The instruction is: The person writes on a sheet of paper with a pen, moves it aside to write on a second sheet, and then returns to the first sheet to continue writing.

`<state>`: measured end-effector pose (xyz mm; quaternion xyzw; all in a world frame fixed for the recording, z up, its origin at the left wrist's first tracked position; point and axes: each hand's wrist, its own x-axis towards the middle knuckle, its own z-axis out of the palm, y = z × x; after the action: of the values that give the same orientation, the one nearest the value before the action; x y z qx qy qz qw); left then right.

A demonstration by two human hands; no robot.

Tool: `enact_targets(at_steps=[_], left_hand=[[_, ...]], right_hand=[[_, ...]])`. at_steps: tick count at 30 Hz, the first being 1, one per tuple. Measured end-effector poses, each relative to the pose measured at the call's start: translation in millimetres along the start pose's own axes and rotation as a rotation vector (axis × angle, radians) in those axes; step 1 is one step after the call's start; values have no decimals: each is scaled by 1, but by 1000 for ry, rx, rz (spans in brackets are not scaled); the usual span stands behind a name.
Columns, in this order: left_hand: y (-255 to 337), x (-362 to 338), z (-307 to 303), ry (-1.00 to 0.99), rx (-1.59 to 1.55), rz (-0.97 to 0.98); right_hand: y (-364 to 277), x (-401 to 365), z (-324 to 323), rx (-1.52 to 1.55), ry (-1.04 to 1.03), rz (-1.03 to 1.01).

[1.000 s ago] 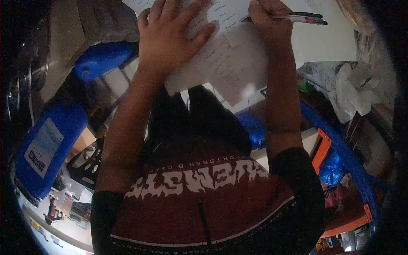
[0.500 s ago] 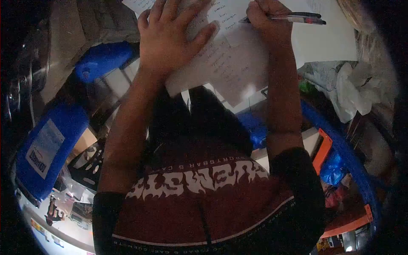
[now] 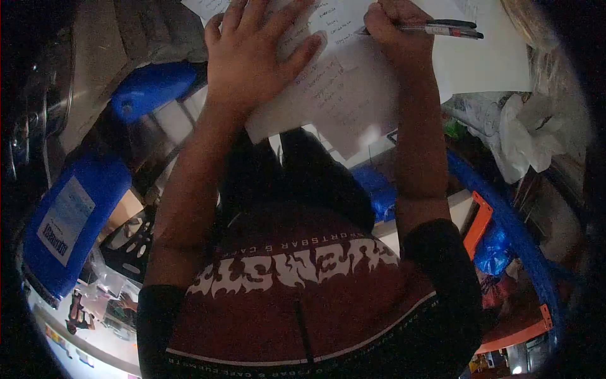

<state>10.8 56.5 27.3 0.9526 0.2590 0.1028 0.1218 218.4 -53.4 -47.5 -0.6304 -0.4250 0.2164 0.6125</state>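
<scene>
Nearest, the dark red shirt [image 3: 303, 309] carries upside-down print, "SPORTSBAR & CAFE", over larger white letters I cannot read. Farther out, the left hand [image 3: 249, 54] lies flat, fingers spread, pressing on the paper [image 3: 344, 95], whose handwritten lines are too small to read. Beside it the right hand [image 3: 394, 28] pinches the pen [image 3: 442, 28], which lies crosswise over the sheet, tip pointing left

You're looking through a dim, bluish fisheye view, corners blacked out, edges bent and soft, and the white paper [image 3: 486, 63] seems the brightest patch.
</scene>
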Motion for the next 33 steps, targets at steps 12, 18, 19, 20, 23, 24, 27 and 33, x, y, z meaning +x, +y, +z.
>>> enact_targets(at_steps=[12,18,19,20,23,24,27,33], left_hand=[[1,-1,-1,-19,19,-18],[-1,-1,1,-23,0,-10],[-1,-1,1,-20,-11,-5],[-1,-1,2,-19,-11,-5],[0,-1,2,-36,14,-17],[-1,-1,1,-43,9,-16],[1,0,0,-58,21,-23],[0,-1,0,-66,-14,-34]], right_hand=[[8,6,0,1910,456,573],[3,5,-3,1461,-315,361],[-13,3,-2,1911,-37,539],[-22,3,0,2332,292,717],[16,7,-10,1093,217,253],[25,10,-15,1093,216,251],[15,14,-17,1362,154,-6],[-15,16,-6,1587,-32,18]])
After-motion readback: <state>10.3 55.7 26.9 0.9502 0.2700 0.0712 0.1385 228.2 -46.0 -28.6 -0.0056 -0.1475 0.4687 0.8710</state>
